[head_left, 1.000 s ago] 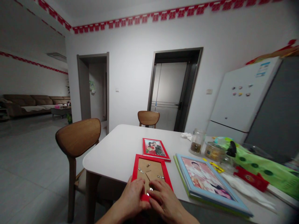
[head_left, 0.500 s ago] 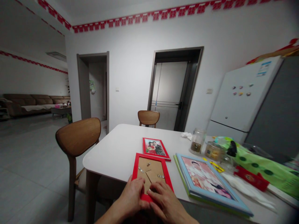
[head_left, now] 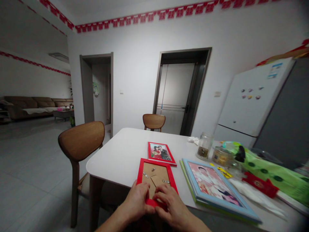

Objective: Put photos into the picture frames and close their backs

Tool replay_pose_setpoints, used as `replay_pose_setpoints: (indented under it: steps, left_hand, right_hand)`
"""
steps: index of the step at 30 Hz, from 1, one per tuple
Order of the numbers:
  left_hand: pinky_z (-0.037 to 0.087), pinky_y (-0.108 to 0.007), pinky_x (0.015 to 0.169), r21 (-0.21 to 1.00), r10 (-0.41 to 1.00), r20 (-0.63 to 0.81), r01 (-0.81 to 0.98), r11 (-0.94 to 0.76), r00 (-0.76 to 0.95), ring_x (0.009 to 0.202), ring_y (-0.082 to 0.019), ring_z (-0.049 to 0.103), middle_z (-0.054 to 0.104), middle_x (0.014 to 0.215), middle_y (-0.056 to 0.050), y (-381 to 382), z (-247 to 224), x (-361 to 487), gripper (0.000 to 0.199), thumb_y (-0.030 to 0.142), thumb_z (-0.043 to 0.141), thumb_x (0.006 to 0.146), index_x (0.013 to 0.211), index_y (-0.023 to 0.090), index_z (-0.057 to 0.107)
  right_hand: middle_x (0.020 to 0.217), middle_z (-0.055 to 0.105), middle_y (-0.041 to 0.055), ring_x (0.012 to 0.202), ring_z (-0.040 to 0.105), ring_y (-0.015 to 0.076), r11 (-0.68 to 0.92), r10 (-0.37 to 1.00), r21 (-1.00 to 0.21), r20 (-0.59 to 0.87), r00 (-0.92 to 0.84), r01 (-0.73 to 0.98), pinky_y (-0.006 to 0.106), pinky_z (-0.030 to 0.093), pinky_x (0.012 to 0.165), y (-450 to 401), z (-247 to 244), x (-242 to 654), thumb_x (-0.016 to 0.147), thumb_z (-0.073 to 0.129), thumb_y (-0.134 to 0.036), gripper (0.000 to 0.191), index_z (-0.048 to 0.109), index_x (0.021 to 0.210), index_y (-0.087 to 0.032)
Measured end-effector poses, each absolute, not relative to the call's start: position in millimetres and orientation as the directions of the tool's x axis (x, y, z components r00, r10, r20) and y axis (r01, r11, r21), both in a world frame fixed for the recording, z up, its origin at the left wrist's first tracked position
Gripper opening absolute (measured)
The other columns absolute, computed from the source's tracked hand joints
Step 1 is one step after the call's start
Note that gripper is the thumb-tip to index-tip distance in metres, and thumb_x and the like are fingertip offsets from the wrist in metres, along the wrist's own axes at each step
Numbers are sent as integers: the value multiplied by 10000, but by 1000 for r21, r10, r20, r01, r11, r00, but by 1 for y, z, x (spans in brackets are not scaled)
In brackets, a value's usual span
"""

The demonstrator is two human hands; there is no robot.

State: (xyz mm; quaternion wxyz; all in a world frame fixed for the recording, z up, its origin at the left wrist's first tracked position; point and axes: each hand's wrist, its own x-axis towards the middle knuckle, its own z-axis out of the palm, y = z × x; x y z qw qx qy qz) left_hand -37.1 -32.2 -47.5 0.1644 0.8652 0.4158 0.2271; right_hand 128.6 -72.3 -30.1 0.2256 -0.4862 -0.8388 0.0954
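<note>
A red picture frame (head_left: 172, 177) lies face down at the near table edge, its brown backing board (head_left: 158, 170) showing with small metal clips. My left hand (head_left: 137, 200) grips the frame's lower left corner, thumb along the near edge. My right hand (head_left: 170, 203) is closed at the lower right, its curled fingers on the near rim and the backing's lower part; what lies under the fingertips is hidden. Just beyond lies a second red frame (head_left: 173, 162), face up with a couple's photo (head_left: 158, 151).
To the right, a light blue photo frame (head_left: 231, 206) rests on a green one. Behind it stand a glass jar (head_left: 204, 146), a low container (head_left: 220, 155) and a green bag (head_left: 272, 174). A wooden chair (head_left: 83, 140) is at the table's left, another (head_left: 154, 121) at the far side.
My right hand's fingers have curled more and shifted slightly at the near edge of the frame. My left hand keeps its hold with little movement.
</note>
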Motion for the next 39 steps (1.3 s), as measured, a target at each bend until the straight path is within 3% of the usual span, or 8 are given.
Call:
replay_pose_setpoints:
  steps: [6, 12, 16, 27, 39]
  left_hand:
    - [343, -265, 734, 496, 807, 218, 650, -576, 549, 749, -178, 492, 556, 816, 22, -35, -50, -36, 510, 413, 755, 460, 855, 193, 519]
    - [349, -257, 722, 530, 812, 237, 629, -569, 534, 766, -184, 488, 554, 796, 17, -37, -53, -35, 533, 383, 791, 397, 801, 174, 514]
    - [354, -255, 691, 543, 810, 253, 615, -572, 529, 767, -188, 484, 554, 810, 14, -37, -53, -36, 514, 358, 790, 411, 804, 179, 511]
    - [355, -261, 722, 549, 825, 225, 632, -547, 518, 790, -197, 486, 556, 839, 5, -39, -51, -35, 535, 363, 791, 405, 826, 176, 518]
    - [336, -275, 769, 530, 817, 204, 641, -556, 540, 860, -212, 475, 552, 871, 6, -40, -49, -37, 552, 391, 774, 426, 871, 189, 517]
  right_hand:
    - [958, 559, 70, 904, 480, 171, 410, 908, -470, 290, -302, 782, 281, 344, 792, -37, -34, 123, 799, 373, -283, 294, 584, 987, -205]
    - [805, 564, 52, 810, 477, 154, 376, 906, -286, 312, -285, 881, 258, 335, 717, -4, -45, 108, 805, 369, -251, 291, 640, 716, -189]
    - [788, 563, 41, 808, 470, 153, 416, 888, -237, 311, -338, 878, 254, 325, 690, -2, -47, 106, 815, 359, -252, 307, 634, 692, -195]
    - [913, 595, 48, 874, 483, 162, 435, 880, -283, 335, -337, 855, 260, 324, 749, 0, -48, 105, 799, 349, -181, 296, 617, 917, -219]
    - [992, 614, 36, 912, 508, 163, 523, 846, -334, 316, -430, 784, 305, 318, 843, -1, -46, 111, 751, 382, -160, 337, 616, 975, -251]
